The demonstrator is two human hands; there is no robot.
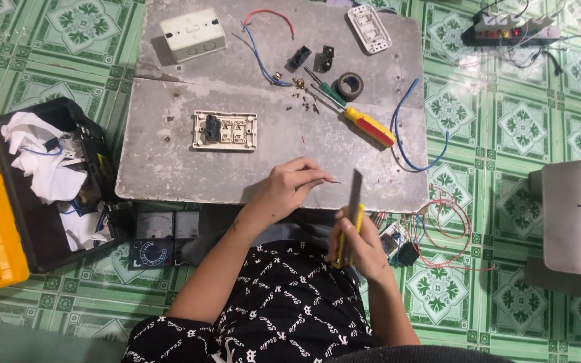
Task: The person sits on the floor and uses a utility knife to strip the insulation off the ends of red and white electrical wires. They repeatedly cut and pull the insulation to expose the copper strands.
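Grey board (169,168); thin red-tipped wire (327,180)

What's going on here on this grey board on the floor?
A person sits at a grey board on the green tiled floor. Their left hand pinches a thin red wire, and their right hand holds a yellow-handled utility knife, blade up, next to it. On the board lie a switch module, a white box, a yellow-and-red screwdriver, a tape roll, small screws and blue wire.
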